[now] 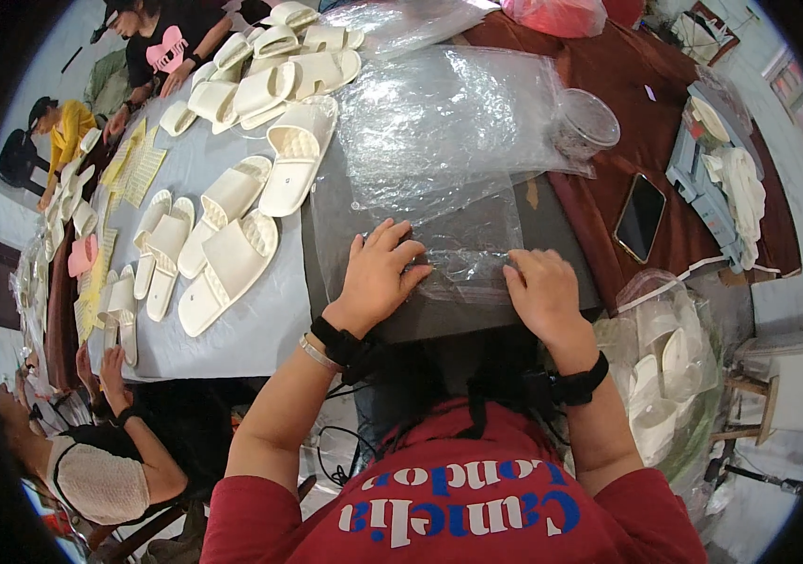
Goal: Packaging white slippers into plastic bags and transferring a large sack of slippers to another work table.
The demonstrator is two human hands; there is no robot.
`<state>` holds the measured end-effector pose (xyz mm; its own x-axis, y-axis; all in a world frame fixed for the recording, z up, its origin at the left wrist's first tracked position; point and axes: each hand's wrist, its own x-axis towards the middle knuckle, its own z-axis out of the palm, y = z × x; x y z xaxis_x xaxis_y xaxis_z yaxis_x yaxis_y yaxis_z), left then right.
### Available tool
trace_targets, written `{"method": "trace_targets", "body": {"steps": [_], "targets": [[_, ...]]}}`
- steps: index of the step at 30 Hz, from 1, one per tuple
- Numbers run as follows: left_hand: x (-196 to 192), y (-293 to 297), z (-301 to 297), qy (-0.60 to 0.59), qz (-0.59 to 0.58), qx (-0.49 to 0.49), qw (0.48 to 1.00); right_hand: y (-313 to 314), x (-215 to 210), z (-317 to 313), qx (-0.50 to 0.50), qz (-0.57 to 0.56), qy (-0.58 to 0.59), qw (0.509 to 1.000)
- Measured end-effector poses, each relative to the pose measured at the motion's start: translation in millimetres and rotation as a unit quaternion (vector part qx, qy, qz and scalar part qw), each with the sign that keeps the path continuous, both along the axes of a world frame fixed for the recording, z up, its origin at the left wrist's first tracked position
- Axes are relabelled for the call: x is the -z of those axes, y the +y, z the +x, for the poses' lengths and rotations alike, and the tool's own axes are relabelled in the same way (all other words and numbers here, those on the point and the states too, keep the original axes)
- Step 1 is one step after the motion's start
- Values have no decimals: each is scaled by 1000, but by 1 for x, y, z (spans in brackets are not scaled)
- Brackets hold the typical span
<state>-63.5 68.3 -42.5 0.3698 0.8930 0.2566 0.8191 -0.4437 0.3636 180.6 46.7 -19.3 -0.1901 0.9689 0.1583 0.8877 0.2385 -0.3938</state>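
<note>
Both hands are down on the counter (260, 320) now, working a clear plastic bag (462, 254) that lies flat on a dark mat (566, 240). The left hand (378, 273) sits at the bag's left end, its grip spread, fingers splayed and pressing on the film. The right hand (540, 289) is at the bag's right end, fingers curled down on the film's edge; whether that grip pinches the plastic or only presses it, I cannot tell. The bag stretches between the two hands, touching both. Just beyond it lies a larger heap of clear plastic sheets (448, 122). To the left, cream slippers (232, 258) lie in rows on the grey cloth. A dark phone (640, 216) rests on the brown cloth to the right, well apart from the hands.
</note>
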Motion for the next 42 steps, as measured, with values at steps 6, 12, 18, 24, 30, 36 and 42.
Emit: {"method": "trace_targets", "body": {"steps": [6, 12, 18, 24, 30, 36, 42], "targets": [[2, 5, -8, -55, 51, 9, 997, -6, -23, -9, -69, 110, -21, 991], [-27, 21, -22, -275, -97, -34, 956, -10, -40, -4, -104, 289, 123, 944], [-75, 21, -10, -747, -275, 67, 601, -11, -78, -21, -120, 279, 134, 943], [-55, 20, 36, -880, -273, 181, 344, -12, -65, -75, -178, 240, 73, 952], [-34, 18, 42, -898, -313, 132, 280, -4, -52, -72, -130, 206, 52, 969], [-35, -4, 30, -894, -367, 64, 251, 7, -38, -67, -117, 207, -25, 971], [-24, -37, 9, -821, -298, -31, 486, 18, -50, -62, -119, 265, 1, 957]]}}
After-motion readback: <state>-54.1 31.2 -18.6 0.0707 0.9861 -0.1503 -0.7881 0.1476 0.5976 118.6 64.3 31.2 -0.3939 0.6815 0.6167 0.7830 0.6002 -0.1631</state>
